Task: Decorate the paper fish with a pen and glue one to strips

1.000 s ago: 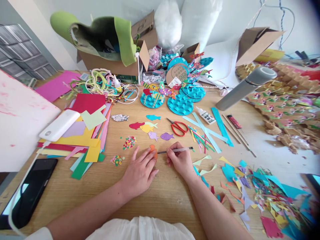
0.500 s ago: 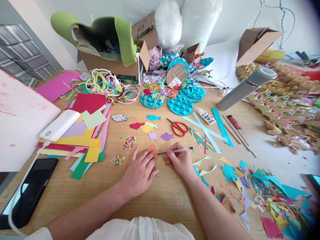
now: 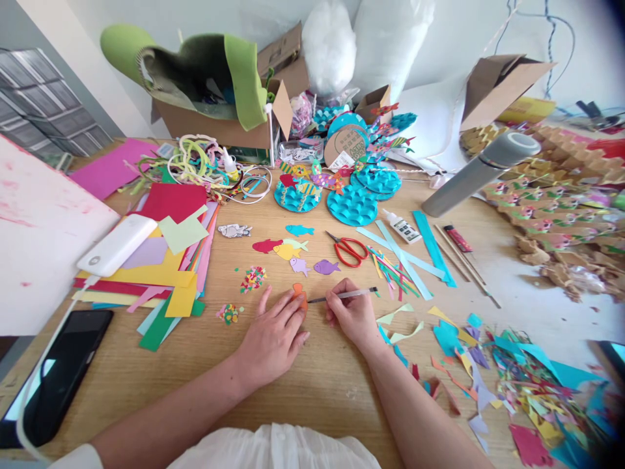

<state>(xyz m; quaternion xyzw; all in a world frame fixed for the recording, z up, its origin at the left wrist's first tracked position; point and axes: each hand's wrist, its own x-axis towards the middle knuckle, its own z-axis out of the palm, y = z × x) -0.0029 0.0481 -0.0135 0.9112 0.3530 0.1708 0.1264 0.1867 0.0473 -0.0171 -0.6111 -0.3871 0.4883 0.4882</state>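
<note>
Under the fingertips of my left hand (image 3: 276,335) lies an orange paper fish (image 3: 299,291), pressed flat on the table; part of it is covered by the fingers. That hand is spread out, palm down. My right hand (image 3: 349,312) pinches a slim pen (image 3: 354,294), its dark tip at the right edge of the orange fish. Just beyond are cut paper fish: a red fish (image 3: 267,245), a yellow fish (image 3: 287,252), a blue fish (image 3: 299,230) and purple ones (image 3: 327,266). Red-handled scissors (image 3: 351,252) lie behind my right hand.
Small paper dots (image 3: 253,279) sit in two piles left of my hands. Coloured paper sheets (image 3: 176,202), a power bank (image 3: 117,245) and a phone (image 3: 66,371) are at left. A glue bottle (image 3: 403,227), a grey flask (image 3: 481,172) and paper scraps (image 3: 522,378) are at right.
</note>
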